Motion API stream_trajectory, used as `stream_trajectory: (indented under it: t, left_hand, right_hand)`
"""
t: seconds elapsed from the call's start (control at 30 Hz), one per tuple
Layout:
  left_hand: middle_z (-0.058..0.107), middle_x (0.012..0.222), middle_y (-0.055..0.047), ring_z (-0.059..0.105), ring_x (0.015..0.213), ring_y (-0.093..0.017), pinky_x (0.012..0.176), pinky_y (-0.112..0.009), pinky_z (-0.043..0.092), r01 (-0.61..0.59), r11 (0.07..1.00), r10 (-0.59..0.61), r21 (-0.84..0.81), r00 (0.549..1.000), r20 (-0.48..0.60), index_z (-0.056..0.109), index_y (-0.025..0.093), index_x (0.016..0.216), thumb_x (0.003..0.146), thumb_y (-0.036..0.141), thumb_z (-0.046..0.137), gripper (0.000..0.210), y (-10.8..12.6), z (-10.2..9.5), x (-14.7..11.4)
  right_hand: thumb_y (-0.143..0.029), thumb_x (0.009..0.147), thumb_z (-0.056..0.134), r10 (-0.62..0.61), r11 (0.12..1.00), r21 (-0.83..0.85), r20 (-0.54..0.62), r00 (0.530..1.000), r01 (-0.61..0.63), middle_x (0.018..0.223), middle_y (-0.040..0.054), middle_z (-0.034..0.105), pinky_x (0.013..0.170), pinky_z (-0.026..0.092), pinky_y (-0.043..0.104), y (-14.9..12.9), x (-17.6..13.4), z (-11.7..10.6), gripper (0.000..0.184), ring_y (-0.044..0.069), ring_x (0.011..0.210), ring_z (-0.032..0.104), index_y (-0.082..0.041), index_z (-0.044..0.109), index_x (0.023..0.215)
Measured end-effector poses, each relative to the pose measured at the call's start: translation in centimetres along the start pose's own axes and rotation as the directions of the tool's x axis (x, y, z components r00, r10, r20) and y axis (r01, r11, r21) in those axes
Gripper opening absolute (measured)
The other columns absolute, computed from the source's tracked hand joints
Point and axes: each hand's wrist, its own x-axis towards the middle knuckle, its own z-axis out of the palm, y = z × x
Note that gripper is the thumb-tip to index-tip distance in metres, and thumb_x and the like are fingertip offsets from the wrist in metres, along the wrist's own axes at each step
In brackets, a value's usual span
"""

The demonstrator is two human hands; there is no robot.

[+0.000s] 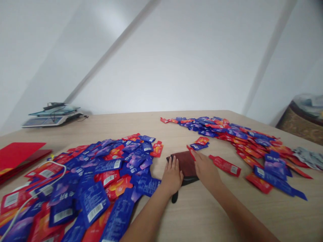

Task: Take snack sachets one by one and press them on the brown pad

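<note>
Between the left hand (173, 174) and the right hand (205, 168) lies a brown cloth (186, 163), flat on the pale table (121, 124), with a dark piece (190, 180) showing under its near edge and a black tip (174, 197) poking out at its near left corner, beside the left wrist. The left hand is spread palm down on the cloth's left part, its fingers straight, fairly close together and pointing away, the thumb a little apart; it grips nothing. The right hand comes down at the cloth's right edge with fingers stretched toward it, next to a red strip (189, 149) along that edge; whether the fingers pinch the strip or only touch it, I cannot tell. Both forearms reach in from the near side of the cloth, drawing together toward it. Just right of the cloth lies a single red packet (225, 165), and close beyond it a red packet overlaps a blue packet (198, 146). To its left spreads a heap of red and blue packets (136, 161); farther right and beyond is a second heap (219, 127), with grey gloves (308, 157) at its outer end. Far left of the cloth are red folders (22, 158) and, beyond them, a scale (50, 121).
</note>
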Motion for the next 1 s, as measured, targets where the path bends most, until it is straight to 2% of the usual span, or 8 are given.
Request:
stream_trajectory:
  t: [0.13, 0.33, 0.43, 0.57, 0.67, 0.77, 0.87, 1.0]
  left_hand:
    - [0.024, 0.148, -0.015, 0.015, 0.136, -0.03, 0.108, -0.044, 0.022, -0.01, 1.0, 0.01, 0.012, 1.0, -0.004, 0.028, 0.004, 0.139, 0.091, 0.032, 0.029, 0.055, 0.0, 0.0, 0.0]
    - [0.022, 0.148, -0.014, 0.014, 0.137, -0.028, 0.108, -0.045, 0.022, -0.005, 1.0, 0.005, 0.0, 1.0, 0.011, 0.027, 0.005, 0.139, 0.092, 0.032, 0.026, 0.054, 0.0, -0.1, -0.1]
    - [0.021, 0.149, -0.015, 0.014, 0.137, -0.029, 0.108, -0.045, 0.022, -0.006, 1.0, 0.006, -0.006, 1.0, 0.019, 0.027, 0.004, 0.139, 0.092, 0.032, 0.026, 0.055, 0.0, -0.2, -0.1]
    - [0.021, 0.149, -0.014, 0.013, 0.137, -0.028, 0.109, -0.044, 0.02, -0.007, 1.0, 0.007, -0.007, 1.0, -0.002, 0.027, 0.005, 0.139, 0.093, 0.035, 0.023, 0.055, -0.1, 0.0, -0.4]
    - [0.022, 0.149, -0.014, 0.012, 0.137, -0.027, 0.11, -0.043, 0.019, -0.009, 1.0, 0.008, -0.014, 1.0, -0.018, 0.028, 0.005, 0.139, 0.093, 0.037, 0.021, 0.056, -0.2, 0.2, -0.5]
    - [0.023, 0.149, -0.013, 0.012, 0.137, -0.028, 0.109, -0.043, 0.02, -0.003, 0.999, 0.002, -0.048, 1.0, -0.028, 0.028, 0.005, 0.139, 0.093, 0.037, 0.021, 0.056, -0.2, 0.3, -0.6]
    - [0.023, 0.149, -0.013, 0.013, 0.137, -0.028, 0.109, -0.043, 0.021, 0.001, 0.997, -0.004, -0.073, 0.999, -0.038, 0.029, 0.006, 0.139, 0.092, 0.037, 0.022, 0.056, -0.2, 0.4, -0.6]
    - [0.023, 0.149, -0.014, 0.012, 0.137, -0.028, 0.11, -0.043, 0.02, -0.001, 0.998, -0.002, -0.059, 0.999, -0.047, 0.028, 0.005, 0.139, 0.092, 0.036, 0.024, 0.056, -0.2, 0.6, -0.5]
  right_hand:
    - [-0.013, 0.087, 0.03, -0.171, 0.978, 0.135, 0.083, 0.982, 0.159, 0.132, 0.0098, 0.051, 0.099, 0.038, 0.032, -1.8, -0.4, 1.0, 0.048, 0.018, 0.12, 0.046, -0.014, 0.042, 0.133]
    - [-0.023, 0.092, 0.027, -0.045, 0.997, -0.05, 0.202, 0.978, 0.056, 0.143, 0.0113, 0.037, 0.104, 0.027, 0.045, -0.4, -0.9, 4.2, 0.046, 0.024, 0.134, 0.026, -0.014, 0.042, 0.135]
    - [-0.023, 0.092, 0.029, 0.012, 0.99, -0.14, 0.216, 0.976, 0.018, 0.14, 0.0153, 0.04, 0.103, 0.027, 0.047, 0.5, -0.9, 5.0, 0.045, 0.027, 0.132, 0.03, -0.014, 0.043, 0.133]
    - [-0.021, 0.091, 0.032, 0.071, 0.975, -0.22, 0.167, 0.983, -0.033, 0.119, 0.0174, 0.057, 0.09, 0.038, 0.044, 2.1, -0.9, 5.1, 0.042, 0.029, 0.112, 0.05, -0.018, 0.047, 0.13]
    - [-0.02, 0.09, 0.034, 0.104, 0.976, -0.204, 0.117, 0.988, -0.079, 0.096, 0.0142, 0.062, 0.08, 0.044, 0.038, 3.4, -0.7, 4.6, 0.041, 0.026, 0.091, 0.058, -0.017, 0.05, 0.128]
    - [-0.018, 0.089, 0.033, 0.127, 0.983, -0.131, 0.004, 0.992, -0.125, 0.098, 0.0137, 0.06, 0.076, 0.046, 0.034, 4.1, -0.5, 3.4, 0.045, 0.024, 0.089, 0.058, -0.014, 0.042, 0.133]
    - [-0.013, 0.087, 0.03, 0.066, 0.992, -0.099, -0.085, 0.994, -0.074, 0.111, 0.0144, 0.059, 0.085, 0.044, 0.036, 3.3, -0.4, 2.1, 0.048, 0.025, 0.101, 0.055, -0.014, 0.04, 0.134]
    - [-0.022, 0.091, 0.028, -0.112, 0.993, 0.048, 0.059, 0.992, 0.109, 0.116, 0.0093, 0.062, 0.088, 0.044, 0.034, 0.4, -0.7, 1.9, 0.043, 0.021, 0.102, 0.058, -0.019, 0.046, 0.13]
